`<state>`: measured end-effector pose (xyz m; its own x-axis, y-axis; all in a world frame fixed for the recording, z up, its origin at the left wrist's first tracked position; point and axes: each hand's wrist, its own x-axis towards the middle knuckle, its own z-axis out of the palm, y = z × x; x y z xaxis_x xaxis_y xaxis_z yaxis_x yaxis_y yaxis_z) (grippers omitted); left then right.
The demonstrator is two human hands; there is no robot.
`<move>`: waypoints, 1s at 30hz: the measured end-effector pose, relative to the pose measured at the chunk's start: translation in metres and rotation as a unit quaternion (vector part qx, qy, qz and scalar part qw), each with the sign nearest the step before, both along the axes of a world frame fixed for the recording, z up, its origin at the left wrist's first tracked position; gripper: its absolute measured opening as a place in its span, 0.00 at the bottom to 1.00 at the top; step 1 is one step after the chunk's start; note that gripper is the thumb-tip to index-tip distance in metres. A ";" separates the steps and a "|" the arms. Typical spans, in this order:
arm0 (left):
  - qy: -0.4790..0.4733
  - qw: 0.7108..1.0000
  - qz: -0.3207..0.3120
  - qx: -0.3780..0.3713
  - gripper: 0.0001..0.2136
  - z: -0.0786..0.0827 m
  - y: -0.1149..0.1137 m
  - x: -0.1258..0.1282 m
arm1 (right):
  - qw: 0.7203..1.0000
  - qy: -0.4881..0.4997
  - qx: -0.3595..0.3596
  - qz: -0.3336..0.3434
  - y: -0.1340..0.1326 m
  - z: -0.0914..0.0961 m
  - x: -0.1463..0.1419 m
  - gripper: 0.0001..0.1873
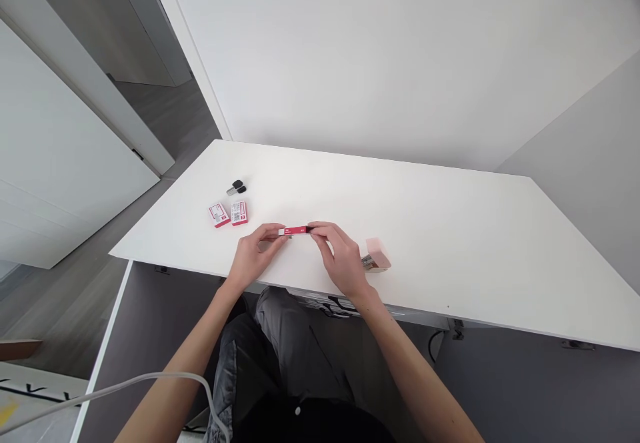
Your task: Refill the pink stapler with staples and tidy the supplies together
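Observation:
Both my hands meet over the near edge of the white table (pixel 450 229). Between them I hold a small red and white box (pixel 295 231), seen edge-on, with a dark bit at its right end. My left hand (pixel 257 256) pinches its left end with closed fingers. My right hand (pixel 340 256) pinches the right end, fingers curled. Just right of my right hand lies a pale pink box (pixel 376 255) on the table.
Two more small red and white boxes (pixel 219 215) (pixel 239 212) lie side by side to the left, with a small black and silver object (pixel 236 188) behind them. A wall stands behind the table. A white cable (pixel 150 379) crosses at the lower left.

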<state>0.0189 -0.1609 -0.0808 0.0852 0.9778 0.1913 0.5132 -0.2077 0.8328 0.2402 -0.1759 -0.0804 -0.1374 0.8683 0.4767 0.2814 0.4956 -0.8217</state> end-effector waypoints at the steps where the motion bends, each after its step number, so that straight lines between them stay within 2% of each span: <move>1: -0.001 1.000 -0.003 0.000 0.21 -0.001 0.000 0.000 | 1.000 -0.005 0.004 -0.001 0.000 -0.001 0.000 0.15; 6: 0.024 1.000 -0.004 0.015 0.21 -0.004 -0.001 -0.002 | 1.000 -0.005 0.015 0.003 -0.003 -0.003 0.001 0.15; 10: 0.013 1.000 -0.008 0.007 0.22 -0.001 -0.003 -0.002 | 0.999 0.038 -0.002 -0.011 -0.003 -0.003 0.001 0.14; 14: -0.036 0.999 -0.018 -0.017 0.22 0.002 -0.003 -0.005 | 0.991 0.112 -0.071 -0.032 -0.004 -0.001 -0.001 0.13; 20: -0.091 0.995 -0.012 -0.038 0.21 0.001 -0.001 -0.010 | 0.967 0.180 -0.182 -0.006 -0.011 -0.002 -0.006 0.15; 30: -0.138 0.988 -0.027 -0.059 0.19 0.004 -0.001 -0.012 | 0.946 0.220 -0.238 0.016 -0.017 0.001 -0.013 0.17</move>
